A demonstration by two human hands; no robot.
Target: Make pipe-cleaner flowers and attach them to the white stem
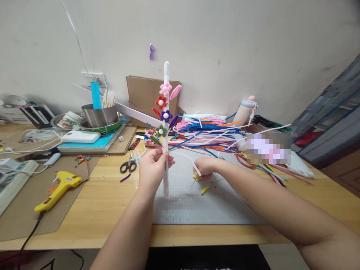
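My left hand (153, 167) is wrapped round the lower part of an upright rod (166, 144) covered in white pipe cleaner. Pink (165, 89), red (161, 102), purple (166, 116) and green pipe-cleaner flowers (161, 131) climb it, with leaves of matching colours beside them. A loose white pipe-cleaner end (191, 160) curves from the rod across my right hand (204, 167). Low over the cutting mat (182, 210), the fingers of that hand close on a yellow pipe-cleaner flower (196, 176), partly hidden. A yellow-green leaf (205, 190) with a thin wire lies just in front.
Behind the mat is a heap of coloured pipe cleaners (208, 131). Black-handled scissors (128, 165) lie left of my left hand. Farther left are a yellow glue gun (57, 189) with a cord and a metal bowl (99, 115). A bottle (246, 110) stands against the wall.
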